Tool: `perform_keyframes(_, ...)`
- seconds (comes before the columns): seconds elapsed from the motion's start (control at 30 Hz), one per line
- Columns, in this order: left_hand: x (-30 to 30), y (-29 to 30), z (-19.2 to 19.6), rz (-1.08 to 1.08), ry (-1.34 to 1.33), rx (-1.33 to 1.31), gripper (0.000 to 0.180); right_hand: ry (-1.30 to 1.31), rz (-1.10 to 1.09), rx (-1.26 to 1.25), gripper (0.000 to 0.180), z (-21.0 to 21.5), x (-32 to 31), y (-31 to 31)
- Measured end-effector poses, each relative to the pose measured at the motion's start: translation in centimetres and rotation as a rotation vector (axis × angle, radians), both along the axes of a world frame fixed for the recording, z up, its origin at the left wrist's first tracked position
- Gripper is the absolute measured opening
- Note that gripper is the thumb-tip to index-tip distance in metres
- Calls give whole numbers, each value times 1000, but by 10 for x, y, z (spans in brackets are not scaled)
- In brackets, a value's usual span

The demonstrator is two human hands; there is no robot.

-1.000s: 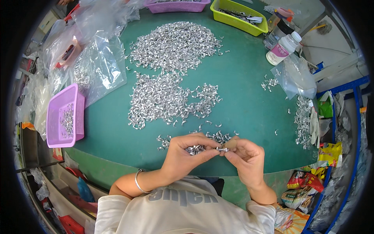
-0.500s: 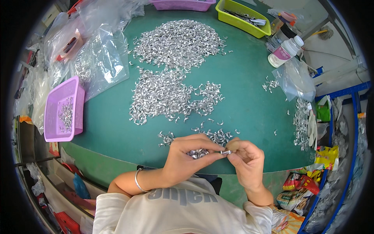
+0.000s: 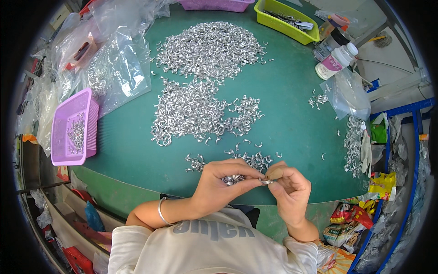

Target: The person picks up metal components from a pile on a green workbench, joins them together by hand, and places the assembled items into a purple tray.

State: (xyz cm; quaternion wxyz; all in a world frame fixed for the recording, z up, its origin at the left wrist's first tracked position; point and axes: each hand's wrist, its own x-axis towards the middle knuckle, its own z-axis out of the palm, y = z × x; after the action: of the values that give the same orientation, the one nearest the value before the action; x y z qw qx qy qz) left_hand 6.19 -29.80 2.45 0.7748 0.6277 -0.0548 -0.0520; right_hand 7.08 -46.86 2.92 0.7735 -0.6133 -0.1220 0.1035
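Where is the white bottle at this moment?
In the head view, the white bottle is at the upper right, between the dark-lidded jar and a clear bag.

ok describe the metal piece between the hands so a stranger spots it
At the near edge of the green table, the left hand and right hand meet. Between them is one curved silvery piece, apart from the bunch in the left hand.

Green floor (image 3: 119, 192), blue rack (image 3: 404, 109) (far right).
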Motion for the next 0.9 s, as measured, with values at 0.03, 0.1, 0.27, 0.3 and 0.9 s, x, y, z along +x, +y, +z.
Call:
perform_keyframes(0.03, 0, 0, 0, -3, 4, 1, 12, 2, -2, 0, 16, -1, 0, 0)
perform_keyframes(0.1, 1, 0, 1, -14, 14, 6, 12, 0, -8, 0, 16, -1, 0, 0)
perform_keyframes(0.27, 0, 2, 1, -20, 33, 3, 11, 3, 1, 3, 15, -2, 1, 0)
perform_keyframes(0.3, 0, 2, 1, -18, 30, 3, 11, 6, 5, 8, 15, -3, 1, 0)
perform_keyframes(0.9, 5, 16, -26, 51, 590, -349, 20, -426, -731, -1003, 10, -78, 180, -126)
